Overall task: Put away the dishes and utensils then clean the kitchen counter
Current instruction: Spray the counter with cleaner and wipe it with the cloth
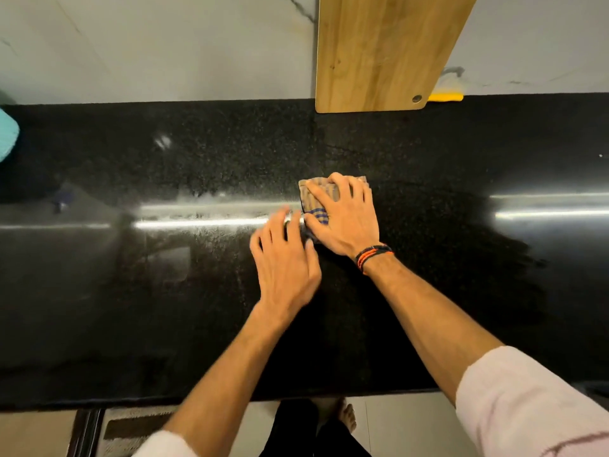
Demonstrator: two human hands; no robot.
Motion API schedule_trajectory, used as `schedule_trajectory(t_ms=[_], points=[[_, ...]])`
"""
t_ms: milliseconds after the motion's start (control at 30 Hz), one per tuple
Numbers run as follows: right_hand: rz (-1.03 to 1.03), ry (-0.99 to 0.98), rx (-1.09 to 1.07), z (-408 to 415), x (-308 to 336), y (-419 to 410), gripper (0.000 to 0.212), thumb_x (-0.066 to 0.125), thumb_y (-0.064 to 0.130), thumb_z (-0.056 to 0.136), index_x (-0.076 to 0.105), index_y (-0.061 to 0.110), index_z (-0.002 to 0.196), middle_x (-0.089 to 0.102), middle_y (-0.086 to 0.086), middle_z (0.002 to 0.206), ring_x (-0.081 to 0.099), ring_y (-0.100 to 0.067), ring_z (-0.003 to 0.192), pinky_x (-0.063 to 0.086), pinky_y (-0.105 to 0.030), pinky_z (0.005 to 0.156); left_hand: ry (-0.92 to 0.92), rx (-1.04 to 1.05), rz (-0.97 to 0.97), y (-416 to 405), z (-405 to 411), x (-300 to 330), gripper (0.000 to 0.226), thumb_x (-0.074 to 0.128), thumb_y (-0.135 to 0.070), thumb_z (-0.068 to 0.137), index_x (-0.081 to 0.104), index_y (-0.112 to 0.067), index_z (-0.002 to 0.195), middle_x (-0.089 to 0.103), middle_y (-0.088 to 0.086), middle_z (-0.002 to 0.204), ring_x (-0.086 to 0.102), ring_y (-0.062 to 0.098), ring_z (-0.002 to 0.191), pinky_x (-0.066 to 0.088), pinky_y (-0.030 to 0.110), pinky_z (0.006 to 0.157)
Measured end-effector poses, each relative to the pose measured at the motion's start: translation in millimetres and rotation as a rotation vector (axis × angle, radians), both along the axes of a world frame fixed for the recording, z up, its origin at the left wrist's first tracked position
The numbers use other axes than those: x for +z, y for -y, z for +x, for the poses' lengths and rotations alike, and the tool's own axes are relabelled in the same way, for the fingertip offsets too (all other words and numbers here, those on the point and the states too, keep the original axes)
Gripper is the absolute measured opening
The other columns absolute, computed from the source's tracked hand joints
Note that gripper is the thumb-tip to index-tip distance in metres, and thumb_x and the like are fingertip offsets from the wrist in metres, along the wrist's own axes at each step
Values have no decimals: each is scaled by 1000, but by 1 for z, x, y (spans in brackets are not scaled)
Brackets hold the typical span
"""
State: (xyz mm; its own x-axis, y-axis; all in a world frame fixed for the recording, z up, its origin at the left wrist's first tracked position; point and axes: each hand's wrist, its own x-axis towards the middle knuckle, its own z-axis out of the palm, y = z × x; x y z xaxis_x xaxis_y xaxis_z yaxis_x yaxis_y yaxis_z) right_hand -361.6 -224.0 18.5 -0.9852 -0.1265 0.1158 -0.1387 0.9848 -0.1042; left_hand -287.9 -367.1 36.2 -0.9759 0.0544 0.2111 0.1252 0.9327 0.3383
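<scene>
Clearly I am into the last part of the job: the black counter (164, 291) in front of me carries no dishes or utensils that I can see, so I judge the putting away is done, at least for this stretch, and the wiping is what remains. A pale smeared streak runs across the middle of the counter to the left of my hands, which tells me that part may want another pass, though glare from the lights lies over it and I cannot tell wet film from reflection. Against the wall at the back a wooden cutting board (385, 51) leans upright, with something yellow (446, 96) peeking out behind its lower right corner, too hidden to name. At the far left edge a turquoise thing (8, 133) is cut off by the frame. My right hand (342, 216) presses flat, fingers spread, on a folded striped cloth (313, 201) near the counter's centre. My left hand (286, 262) lies just beside it, fingers loosely spread and blurred, touching the cloth's near edge or not, I cannot tell.
</scene>
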Motion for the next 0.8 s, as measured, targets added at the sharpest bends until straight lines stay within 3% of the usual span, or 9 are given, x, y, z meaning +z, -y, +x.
schedule_trajectory(t_ms=[100, 200, 300, 433, 633, 800], points=[[2, -8, -9, -4, 1, -9, 62, 42, 65, 84, 50, 40, 140, 43, -6, 144, 39, -30, 129, 28, -48, 113, 46, -23, -36, 5, -83, -2, 60, 41, -37, 90, 44, -9, 143, 35, 12, 155, 34, 31, 141, 29, 51, 111], [28, -32, -66, -12, 2, -55, 62, 46, 63, 82, 52, 38, 138, 45, -5, 139, 44, -31, 123, 34, -46, 106, 152, -93, -157, 15, -135, -15, 66, 33, -45, 95, 32, -11, 151, 21, 11, 162, 20, 30, 148, 16, 56, 117], [58, -4, -166, -15, 2, -128, 65, 40, 64, 83, 52, 34, 139, 45, -7, 138, 45, -33, 122, 37, -47, 105, 164, -124, -172, 21, -146, -27, 68, 29, -49, 96, 26, -12, 154, 16, 9, 163, 14, 29, 150, 9, 56, 120], [38, -1, -284, -14, 7, -185, 67, 38, 64, 83, 53, 31, 140, 42, -9, 138, 38, -33, 125, 36, -50, 106, 125, -105, -163, 19, -143, -25, 68, 31, -50, 94, 31, -12, 151, 22, 9, 161, 18, 28, 149, 12, 56, 119], [60, -7, -317, -28, 1, -163, 67, 38, 64, 84, 48, 32, 142, 39, -10, 138, 38, -37, 125, 35, -54, 106, 115, -94, -185, 17, -143, -23, 68, 30, -49, 94, 32, -11, 151, 24, 11, 160, 20, 30, 148, 15, 56, 118], [88, -36, -167, -75, 0, -64, 61, 42, 60, 84, 50, 33, 139, 43, -10, 138, 42, -35, 121, 32, -52, 106, 112, -88, -206, 16, -144, -22, 68, 31, -48, 93, 33, -12, 150, 25, 10, 160, 22, 30, 147, 17, 56, 117]])
